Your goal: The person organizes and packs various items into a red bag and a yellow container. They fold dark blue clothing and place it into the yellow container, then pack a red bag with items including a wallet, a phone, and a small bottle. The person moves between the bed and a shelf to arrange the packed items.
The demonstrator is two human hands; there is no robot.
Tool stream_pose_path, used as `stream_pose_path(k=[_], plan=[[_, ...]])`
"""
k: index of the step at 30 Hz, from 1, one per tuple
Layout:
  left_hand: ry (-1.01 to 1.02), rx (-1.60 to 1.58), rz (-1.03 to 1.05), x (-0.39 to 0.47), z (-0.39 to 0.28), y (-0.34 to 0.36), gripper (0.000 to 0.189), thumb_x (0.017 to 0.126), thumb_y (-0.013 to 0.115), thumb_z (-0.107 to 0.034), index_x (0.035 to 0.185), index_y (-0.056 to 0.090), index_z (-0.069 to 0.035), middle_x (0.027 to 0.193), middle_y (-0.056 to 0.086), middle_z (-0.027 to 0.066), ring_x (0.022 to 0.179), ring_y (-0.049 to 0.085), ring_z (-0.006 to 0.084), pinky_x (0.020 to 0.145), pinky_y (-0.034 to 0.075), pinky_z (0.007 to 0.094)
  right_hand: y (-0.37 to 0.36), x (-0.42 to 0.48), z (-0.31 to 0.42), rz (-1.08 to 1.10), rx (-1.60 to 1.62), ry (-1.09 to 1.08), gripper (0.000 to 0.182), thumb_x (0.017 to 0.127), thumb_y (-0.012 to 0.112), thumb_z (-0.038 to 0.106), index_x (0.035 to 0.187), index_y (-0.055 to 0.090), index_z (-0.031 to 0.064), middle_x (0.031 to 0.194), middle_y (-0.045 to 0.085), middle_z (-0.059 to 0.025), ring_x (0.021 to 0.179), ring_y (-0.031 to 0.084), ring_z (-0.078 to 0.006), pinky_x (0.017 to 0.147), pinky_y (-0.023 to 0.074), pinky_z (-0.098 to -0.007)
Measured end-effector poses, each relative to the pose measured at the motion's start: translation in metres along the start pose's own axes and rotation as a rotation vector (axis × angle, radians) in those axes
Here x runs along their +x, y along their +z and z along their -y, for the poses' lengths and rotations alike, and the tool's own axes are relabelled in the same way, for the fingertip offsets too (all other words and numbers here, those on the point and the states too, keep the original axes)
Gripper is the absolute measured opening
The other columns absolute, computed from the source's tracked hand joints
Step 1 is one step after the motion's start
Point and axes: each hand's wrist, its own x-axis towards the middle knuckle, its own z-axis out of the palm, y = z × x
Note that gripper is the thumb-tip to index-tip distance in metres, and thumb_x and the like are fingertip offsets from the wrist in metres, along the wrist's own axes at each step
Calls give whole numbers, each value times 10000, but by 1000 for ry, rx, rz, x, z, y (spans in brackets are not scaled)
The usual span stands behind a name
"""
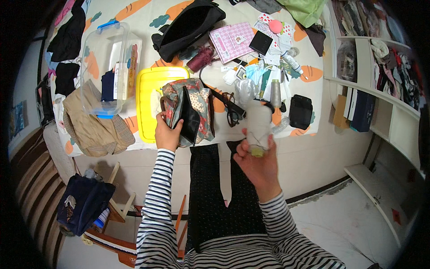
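Observation:
My left hand (168,132) grips the near left edge of a floral fabric pouch (205,126), whose zipped mouth gapes and shows a black lining. Raised above the front edge of the bed, a large cone of white thread (259,117) is held in my right hand (260,161), slightly blurred. Its yellowish core end points towards me. Beneath the pouch lies a yellow plastic lid (145,101). Between pouch and cone are black-framed glasses (231,112). A smaller grey thread spool (275,94) stands beyond the cone, and a maroon thread spool (198,60) lies behind the pouch.
A clear plastic box (90,97) and a tan garment (94,124) lie to the left. Farther back are a black bag (188,30), a pink checkered notebook (231,40) and scattered playing cards (285,42). A black case (300,112) sits right, before white shelves (379,89).

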Motion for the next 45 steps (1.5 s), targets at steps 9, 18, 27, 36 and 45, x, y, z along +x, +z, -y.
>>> stream_pose_path(k=[9, 18, 27, 36, 45], plan=[[481, -436, 356, -66, -69, 19, 717, 766, 729, -66, 1376, 355, -21, 1264, 469, 167, 1163, 483, 264, 1033, 359, 392, -33, -15, 32, -47, -603, 8, 545, 961, 487, 425, 1264, 472, -27, 1002, 627, -102, 872, 596, -198, 850, 470, -332], [137, -701, 713, -63, -114, 6, 546, 784, 746, -40, 1278, 515, -24, 1085, 646, 77, 949, 628, 129, 818, 525, 275, -39, 34, 32, 108, -751, 80, 633, 984, 319, 537, 1328, 451, 22, 1365, 480, -148, 1253, 449, -235, 1025, 358, -404], [47, -404, 124, -71, -88, -44, 527, 783, 775, -139, 1220, 521, 9, 1043, 626, 89, 892, 622, 152, 778, 521, 270, -23, 58, 88, 88, 0, -128, 185, 970, 515, 233, 948, 575, 58, 664, 424, 27, 637, 439, -115, 728, 434, -280], [-133, -669, -9, -65, -64, -89, 465, 915, 622, -270, 1277, 503, -2, 1114, 609, 59, 960, 607, 133, 800, 502, 269, -67, 38, 176, -238, -294, -266, 172, 932, 561, 225, 1014, 592, 77, 652, 460, 43, 605, 474, -100, 645, 454, -268], [24, -310, 330, -75, -62, -133, 589, 778, 776, -138, 1284, 509, 5, 1080, 628, 90, 934, 608, 150, 823, 497, 281, -77, 24, 225, -700, -1026, -673, 202, 881, 604, 191, 1028, 590, 52, 845, 632, -74, 720, 603, -235, 774, 507, -373]])
